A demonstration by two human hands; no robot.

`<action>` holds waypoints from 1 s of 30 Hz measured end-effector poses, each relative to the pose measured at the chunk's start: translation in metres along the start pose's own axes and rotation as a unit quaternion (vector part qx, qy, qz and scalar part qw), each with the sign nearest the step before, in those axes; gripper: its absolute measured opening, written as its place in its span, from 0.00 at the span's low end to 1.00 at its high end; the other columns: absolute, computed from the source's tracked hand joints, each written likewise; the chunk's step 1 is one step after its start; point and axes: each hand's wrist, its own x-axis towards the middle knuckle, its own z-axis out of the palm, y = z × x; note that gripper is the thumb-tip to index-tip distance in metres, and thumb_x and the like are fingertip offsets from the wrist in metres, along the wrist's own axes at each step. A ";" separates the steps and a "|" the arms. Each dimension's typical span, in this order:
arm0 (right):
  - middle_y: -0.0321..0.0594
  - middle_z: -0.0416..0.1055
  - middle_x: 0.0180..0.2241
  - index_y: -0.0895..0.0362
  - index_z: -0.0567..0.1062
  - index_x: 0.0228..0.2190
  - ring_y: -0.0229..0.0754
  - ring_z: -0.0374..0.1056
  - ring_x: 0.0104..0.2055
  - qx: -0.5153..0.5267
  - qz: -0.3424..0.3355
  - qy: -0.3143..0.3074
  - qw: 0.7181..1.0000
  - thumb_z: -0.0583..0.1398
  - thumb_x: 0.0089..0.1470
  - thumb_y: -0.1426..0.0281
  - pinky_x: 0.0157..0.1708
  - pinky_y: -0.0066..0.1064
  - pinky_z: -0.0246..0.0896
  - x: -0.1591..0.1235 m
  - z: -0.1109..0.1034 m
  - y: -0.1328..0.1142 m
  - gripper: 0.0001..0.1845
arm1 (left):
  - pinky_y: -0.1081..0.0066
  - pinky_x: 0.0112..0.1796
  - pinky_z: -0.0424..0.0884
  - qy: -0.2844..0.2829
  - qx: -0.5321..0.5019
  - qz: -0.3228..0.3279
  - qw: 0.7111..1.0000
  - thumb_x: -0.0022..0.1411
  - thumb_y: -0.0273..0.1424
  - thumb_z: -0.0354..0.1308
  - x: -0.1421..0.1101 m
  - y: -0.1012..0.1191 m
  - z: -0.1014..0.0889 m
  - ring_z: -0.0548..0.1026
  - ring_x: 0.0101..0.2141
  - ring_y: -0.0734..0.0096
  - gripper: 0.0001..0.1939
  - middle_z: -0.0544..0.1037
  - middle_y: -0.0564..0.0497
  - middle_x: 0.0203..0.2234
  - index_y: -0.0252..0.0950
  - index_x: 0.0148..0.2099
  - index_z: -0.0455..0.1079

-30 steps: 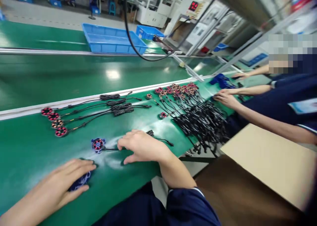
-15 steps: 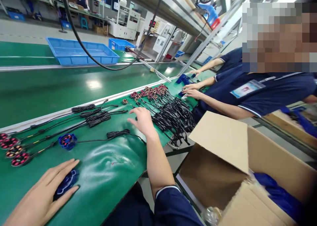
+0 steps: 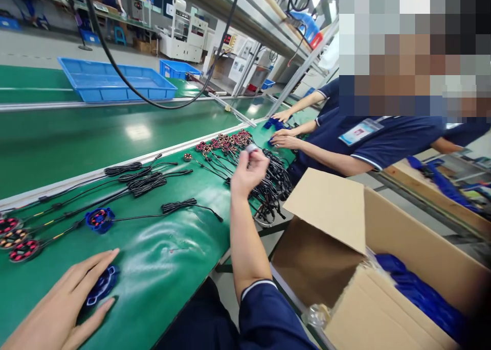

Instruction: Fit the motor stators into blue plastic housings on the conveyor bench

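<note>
My left hand (image 3: 57, 304) lies at the lower left of the green work surface. Its fingers and thumb are around a dark blue plastic housing (image 3: 103, 287), which the hand partly covers. My right hand (image 3: 249, 175) is raised in front of a bundle of black cables, fingers curled in. At its fingertips shows a small whitish piece (image 3: 251, 148), too small to identify. Between the hands sits a blue housing with a red-and-black coil inside (image 3: 99, 220), its black cable (image 3: 179, 205) stretching to the right.
Copper-and-red coils (image 3: 222, 143) with black cables (image 3: 278, 179) are heaped ahead. More coils (image 3: 25, 250) lie left. An open cardboard box (image 3: 326, 189) with blue parts stands right. A co-worker's hands (image 3: 286, 138) handle blue parts. A blue tray (image 3: 123, 82) stands beyond.
My right hand has moved right and up from beside the cable, and its fingers have gone from spread to curled. My left hand stays around the blue housing. The view has shifted slightly.
</note>
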 end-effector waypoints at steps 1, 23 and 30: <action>0.63 0.63 0.55 0.59 0.62 0.61 0.56 0.63 0.62 0.010 0.023 0.074 0.997 0.39 0.69 0.65 0.59 0.51 0.63 0.008 -0.009 -0.001 0.26 | 0.59 0.53 0.77 0.006 0.002 0.015 1.000 0.67 0.46 0.54 0.001 0.002 -0.003 0.75 0.56 0.53 0.36 0.69 0.47 0.63 0.50 0.73 0.49; 0.39 0.77 0.49 0.54 0.77 0.42 0.35 0.75 0.48 0.384 -0.406 -0.319 0.765 0.59 0.68 0.59 0.48 0.25 0.72 -0.149 -0.019 -0.135 0.12 | 0.64 0.54 0.73 -0.014 -0.063 -0.040 0.997 0.69 0.46 0.57 -0.005 0.021 -0.019 0.75 0.54 0.59 0.30 0.74 0.47 0.56 0.45 0.68 0.58; 0.40 0.78 0.46 0.55 0.78 0.41 0.37 0.75 0.50 0.448 -0.381 -0.404 0.700 0.64 0.64 0.61 0.52 0.26 0.70 -0.153 -0.018 -0.121 0.10 | 0.61 0.50 0.74 0.012 -0.099 -0.118 0.988 0.65 0.48 0.62 0.002 0.033 -0.021 0.77 0.49 0.56 0.31 0.76 0.43 0.51 0.40 0.63 0.60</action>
